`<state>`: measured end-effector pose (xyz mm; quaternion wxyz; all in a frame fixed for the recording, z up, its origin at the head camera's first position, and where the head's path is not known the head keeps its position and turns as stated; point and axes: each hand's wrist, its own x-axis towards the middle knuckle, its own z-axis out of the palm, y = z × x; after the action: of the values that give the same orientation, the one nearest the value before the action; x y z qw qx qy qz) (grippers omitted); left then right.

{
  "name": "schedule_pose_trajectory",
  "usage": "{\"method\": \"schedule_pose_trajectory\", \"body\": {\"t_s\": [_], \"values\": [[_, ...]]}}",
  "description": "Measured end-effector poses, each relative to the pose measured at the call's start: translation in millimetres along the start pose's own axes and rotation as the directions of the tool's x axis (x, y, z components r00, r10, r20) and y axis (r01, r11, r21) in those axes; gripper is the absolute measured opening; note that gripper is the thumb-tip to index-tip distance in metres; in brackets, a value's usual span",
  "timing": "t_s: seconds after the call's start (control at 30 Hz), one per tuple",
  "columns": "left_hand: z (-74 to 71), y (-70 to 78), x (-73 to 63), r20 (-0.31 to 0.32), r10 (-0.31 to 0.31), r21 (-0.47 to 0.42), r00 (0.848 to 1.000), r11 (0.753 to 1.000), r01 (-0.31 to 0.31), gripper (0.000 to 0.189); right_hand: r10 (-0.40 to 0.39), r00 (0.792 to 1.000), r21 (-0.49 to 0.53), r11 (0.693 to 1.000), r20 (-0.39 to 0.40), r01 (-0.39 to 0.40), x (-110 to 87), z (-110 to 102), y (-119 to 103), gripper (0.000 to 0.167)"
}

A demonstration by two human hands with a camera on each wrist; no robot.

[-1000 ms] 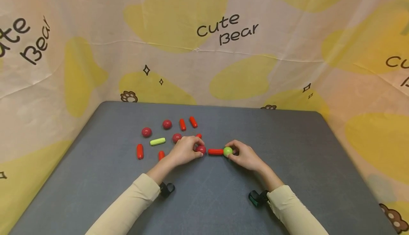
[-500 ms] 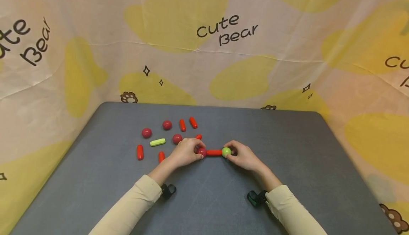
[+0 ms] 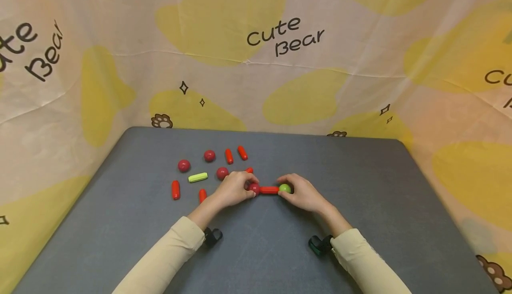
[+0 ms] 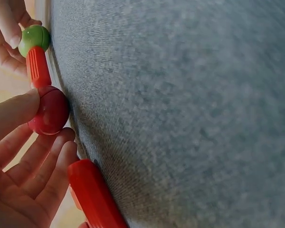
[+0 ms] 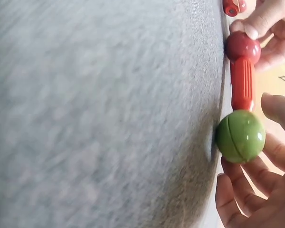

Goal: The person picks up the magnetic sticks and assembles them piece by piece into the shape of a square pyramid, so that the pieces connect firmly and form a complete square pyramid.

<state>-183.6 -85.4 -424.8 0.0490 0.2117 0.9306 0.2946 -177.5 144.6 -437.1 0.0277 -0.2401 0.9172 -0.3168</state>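
Observation:
My left hand (image 3: 232, 189) pinches a dark red ball (image 4: 51, 114) between thumb and fingers, low over the grey table. A red ridged rod (image 3: 269, 190) joins that ball to a green ball (image 5: 241, 137) at its other end, all in one line. Around the green ball curves my right hand (image 3: 306, 195). Its thumb stands off the ball in the right wrist view, while the fingertips lie right at its underside. Just beside my left fingers lies another red rod (image 4: 96, 194), partly hidden behind the hand in the head view.
Left of my hands on the table (image 3: 380, 214) lie three loose red balls, one of them (image 3: 184, 165) farthest left. A yellow-green rod (image 3: 198, 177) lies among them. Several red rods are scattered about, one (image 3: 176, 190) at the left. A printed cloth (image 3: 296, 94) hangs behind the table.
The gap between the red ball and the red rod has closed, and they now meet. My right thumb and fingers have spread wider around the green ball.

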Motion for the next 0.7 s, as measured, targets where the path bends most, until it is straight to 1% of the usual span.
{"method": "schedule_pose_trajectory", "body": {"t_s": [0.1, 0.3, 0.47, 0.7], "values": [[0.4, 0.4, 2.0, -0.006, 0.004, -0.005, 1.0, 1.0, -0.004, 0.026, -0.013, 1.0, -0.02, 1.0, 0.006, 0.013, 4.0, 2, -2, 0.029], [2.2, 1.0, 6.4, -0.011, -0.005, -0.017, 1.0, 1.0, 0.004, 0.028, 0.012, 0.999, -0.047, 0.999, 0.035, -0.011, 8.4, 5, -5, 0.027], [4.7, 0.3, 11.6, -0.013, -0.011, -0.058, 1.0, 0.998, 0.011, 0.026, 0.021, 0.996, -0.013, 1.0, 0.082, -0.02, 7.9, 4, -5, 0.027], [9.8, 3.3, 18.5, -0.033, -0.002, -0.115, 0.999, 0.993, -0.002, 0.024, 0.018, 0.989, 0.029, 0.999, 0.147, -0.023, 8.1, 5, -6, 0.028]]}}
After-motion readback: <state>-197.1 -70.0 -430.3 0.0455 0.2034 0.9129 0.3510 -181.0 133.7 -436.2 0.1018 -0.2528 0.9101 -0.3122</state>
